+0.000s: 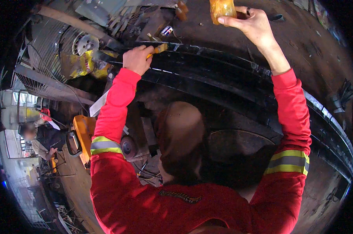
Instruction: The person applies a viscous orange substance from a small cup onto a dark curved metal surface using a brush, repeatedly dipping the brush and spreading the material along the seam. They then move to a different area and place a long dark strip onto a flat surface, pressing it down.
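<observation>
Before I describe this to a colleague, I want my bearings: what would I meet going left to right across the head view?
Co-worker → orange machine → left hand → brush → amber container → right hand.

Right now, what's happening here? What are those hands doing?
Someone in red sleeves is busy with both hands. The left hand grips a brush over the edge of a dark beam; I can't tell if the bristles touch it. The right hand holds up an amber jar, partly cut off by the picture's top. Another person is farther off to the left, past an orange machine.
</observation>
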`<act>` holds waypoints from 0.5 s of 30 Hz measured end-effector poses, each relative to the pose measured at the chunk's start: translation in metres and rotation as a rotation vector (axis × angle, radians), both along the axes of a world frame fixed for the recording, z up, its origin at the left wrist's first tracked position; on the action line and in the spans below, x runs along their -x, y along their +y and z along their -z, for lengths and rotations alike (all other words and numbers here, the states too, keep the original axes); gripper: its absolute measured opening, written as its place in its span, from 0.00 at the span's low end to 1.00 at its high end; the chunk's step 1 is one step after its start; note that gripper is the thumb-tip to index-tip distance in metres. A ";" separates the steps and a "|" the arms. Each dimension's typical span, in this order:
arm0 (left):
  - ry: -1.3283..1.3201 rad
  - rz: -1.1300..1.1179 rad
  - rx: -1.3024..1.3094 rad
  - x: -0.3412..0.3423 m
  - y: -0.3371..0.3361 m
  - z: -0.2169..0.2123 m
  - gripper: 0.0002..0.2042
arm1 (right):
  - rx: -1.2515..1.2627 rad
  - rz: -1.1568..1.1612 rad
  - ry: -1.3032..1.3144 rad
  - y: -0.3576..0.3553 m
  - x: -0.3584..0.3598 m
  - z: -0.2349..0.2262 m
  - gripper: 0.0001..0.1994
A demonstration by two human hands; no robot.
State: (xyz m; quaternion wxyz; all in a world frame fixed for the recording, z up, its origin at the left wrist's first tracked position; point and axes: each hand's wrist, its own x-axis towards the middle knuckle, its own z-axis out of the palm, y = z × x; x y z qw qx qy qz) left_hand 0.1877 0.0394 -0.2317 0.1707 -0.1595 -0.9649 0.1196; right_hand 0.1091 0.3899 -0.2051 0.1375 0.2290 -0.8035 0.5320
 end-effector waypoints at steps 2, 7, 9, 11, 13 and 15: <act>0.023 -0.039 0.012 -0.005 -0.010 0.009 0.06 | 0.075 -0.046 -0.034 -0.001 -0.003 -0.005 0.23; 0.206 -0.025 0.031 -0.008 -0.028 -0.004 0.06 | 0.199 -0.086 -0.120 -0.005 -0.011 -0.017 0.14; 0.286 -0.023 -0.013 -0.015 -0.019 -0.026 0.05 | 0.033 -0.007 -0.064 -0.001 0.000 -0.003 0.23; 0.448 0.059 -0.037 -0.014 -0.018 -0.032 0.06 | -0.055 0.046 -0.023 -0.001 0.004 0.005 0.28; 0.523 0.108 -0.055 -0.017 -0.018 -0.038 0.05 | -0.062 0.073 0.001 -0.004 0.004 0.008 0.28; 0.497 0.041 -0.112 -0.023 -0.017 -0.038 0.05 | -0.080 0.043 -0.014 -0.003 0.004 0.008 0.28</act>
